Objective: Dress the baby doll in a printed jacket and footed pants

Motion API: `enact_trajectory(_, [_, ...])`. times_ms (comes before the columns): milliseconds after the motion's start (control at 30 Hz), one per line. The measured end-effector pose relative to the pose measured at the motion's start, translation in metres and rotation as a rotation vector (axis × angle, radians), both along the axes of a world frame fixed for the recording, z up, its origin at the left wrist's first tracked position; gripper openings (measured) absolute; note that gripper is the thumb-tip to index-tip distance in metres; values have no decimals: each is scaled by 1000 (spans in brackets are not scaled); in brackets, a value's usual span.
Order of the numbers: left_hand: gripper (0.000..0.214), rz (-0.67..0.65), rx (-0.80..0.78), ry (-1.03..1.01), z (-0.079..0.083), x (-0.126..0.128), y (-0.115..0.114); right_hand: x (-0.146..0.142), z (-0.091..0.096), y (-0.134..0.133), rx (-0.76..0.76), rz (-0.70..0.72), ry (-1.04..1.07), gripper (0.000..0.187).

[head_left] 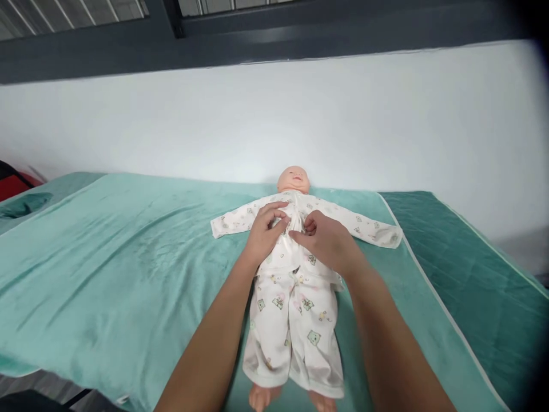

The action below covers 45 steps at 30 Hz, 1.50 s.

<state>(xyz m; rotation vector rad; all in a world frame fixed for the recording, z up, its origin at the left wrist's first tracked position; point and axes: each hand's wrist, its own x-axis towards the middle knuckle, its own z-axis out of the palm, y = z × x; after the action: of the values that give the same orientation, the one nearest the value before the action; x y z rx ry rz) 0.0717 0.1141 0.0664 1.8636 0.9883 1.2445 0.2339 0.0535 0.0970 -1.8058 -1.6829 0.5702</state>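
A baby doll (294, 178) lies on its back with its head toward the wall. It wears a white printed pajama top (281, 264) with long sleeves spread out sideways, and matching pajama pants (274, 320); its bare feet show below the hems. Over the chest, my left hand (269, 228) pinches the front edge of the top. Across from it, my right hand (328, 237) has curled fingers and its thumb at the same front opening. The cloth is bunched between the two hands. Any small fastener at the fingertips is too hidden to make out.
A light green blanket (128, 274) with some wrinkles covers the bed. Darker green quilted cloth (463, 257) lies along the right side. Behind stands a white wall (214, 120) beneath a dark metal beam (274, 43). A red and black object (15, 186) sits at the far left.
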Motion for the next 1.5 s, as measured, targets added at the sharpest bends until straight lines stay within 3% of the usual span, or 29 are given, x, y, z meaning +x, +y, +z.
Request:
enact_trajectory(200, [7, -113, -1, 129, 7, -10, -10, -2, -4, -8, 73, -9, -88, 18])
enact_trajectory(500, [14, -166, 19, 180, 12, -8, -7, 22, 9, -2, -77, 159, 350, 22])
enact_trajectory(700, [14, -214, -83, 66, 15, -12, -9, 9, 11, -3, -34, 191, 699, 25])
enact_trajectory(833, [16, -225, -99, 55, 16, -14, -11, -2, 1, -4, -3, 169, 749, 28])
enact_trajectory(967, [18, -252, -79, 37, 17, -14, -11, 1, -13, -2, -10, 139, 948, 27])
enact_trajectory(1233, [13, -216, 7, 57, 23, -7, -17, -2, -15, -5, 29, 102, 887, 25])
enact_trajectory(1500, [17, -254, -73, 54, 19, -9, -13, -1, -16, -4, 35, 113, 855, 24])
